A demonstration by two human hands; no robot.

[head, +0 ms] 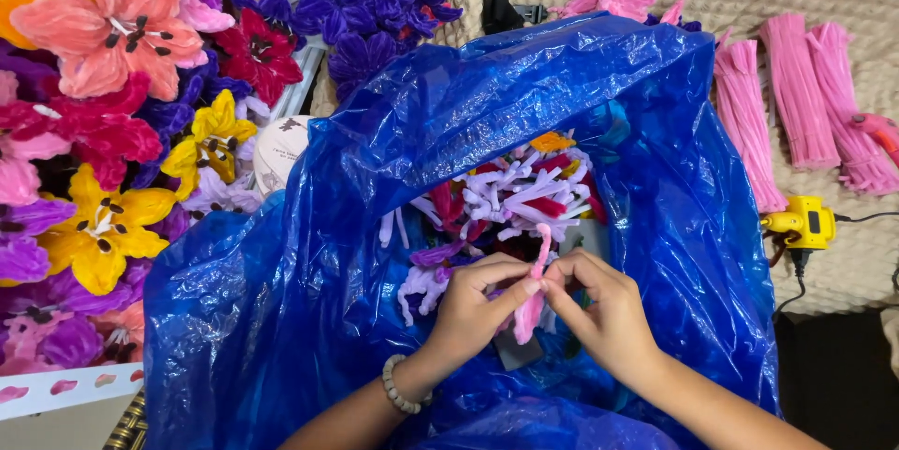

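Both hands work over the mouth of a blue plastic bag (281,319). The left hand (473,305) and right hand (604,309) meet at a pink pipe-cleaner piece (536,267). Each grip is pressed together, pinching that piece between thumb and fingertips at about its middle. The piece stands nearly upright between the two hands, its curled top rising above the fingertips and its wider lower part hanging below them. A bead bracelet (401,389) sits on the left wrist.

Directly under the hands lies a heap of white, red and purple pipe-cleaner parts (510,192) inside the bag.

Risk, as judged: the piece is thin and held only at the fingertips; a slip would drop it into the heap below, where it could tangle or be lost among similar parts. Uneven pressure could kink its wire core.

Finished flowers (103,85) lie to the left; pink pipe-cleaner bundles (796,94) and a yellow glue gun (805,222) lie well apart to the right.
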